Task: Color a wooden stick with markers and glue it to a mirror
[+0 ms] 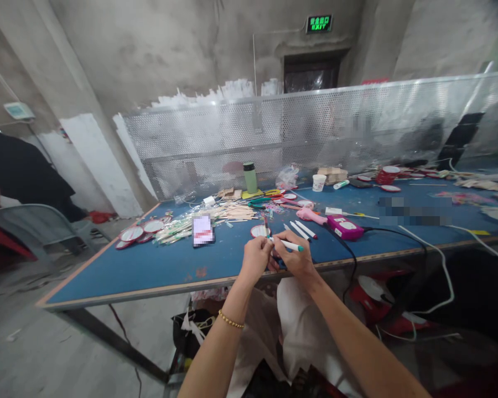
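At table (149,271), hands (256,257) (297,261), marker (289,244) (tip unclear)

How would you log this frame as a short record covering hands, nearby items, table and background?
Left hand: close to the right hand; anything held is unclear
Right hand: holds a green-ended white marker
Right of hands: loose markers, purple box
Farther back: green bottle
Table: blue top
Background: perforated metal screen, exit sign
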Demonstrator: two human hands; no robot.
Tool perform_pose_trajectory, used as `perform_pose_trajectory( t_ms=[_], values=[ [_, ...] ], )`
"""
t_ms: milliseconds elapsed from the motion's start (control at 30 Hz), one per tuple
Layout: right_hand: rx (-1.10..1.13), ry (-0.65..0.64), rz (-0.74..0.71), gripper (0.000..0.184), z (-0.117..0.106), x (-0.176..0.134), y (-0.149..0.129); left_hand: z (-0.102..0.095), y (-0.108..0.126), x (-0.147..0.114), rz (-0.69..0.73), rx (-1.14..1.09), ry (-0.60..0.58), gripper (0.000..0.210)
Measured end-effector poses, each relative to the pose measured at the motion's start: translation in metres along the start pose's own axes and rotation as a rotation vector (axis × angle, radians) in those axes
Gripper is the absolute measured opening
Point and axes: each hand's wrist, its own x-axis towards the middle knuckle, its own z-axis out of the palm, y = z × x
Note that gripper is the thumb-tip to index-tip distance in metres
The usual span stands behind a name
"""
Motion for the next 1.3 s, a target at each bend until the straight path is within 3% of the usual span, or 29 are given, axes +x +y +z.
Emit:
perform_pose_trajectory(
  t_ms=[1300],
  values=[
    [0.006,0.023,-0.033,0.019,0.0002,-0.0001,-0.0004,-0.0002,0.0014,-0.0009,0.008,-0.018,-0.002,0.032]
  ],
)
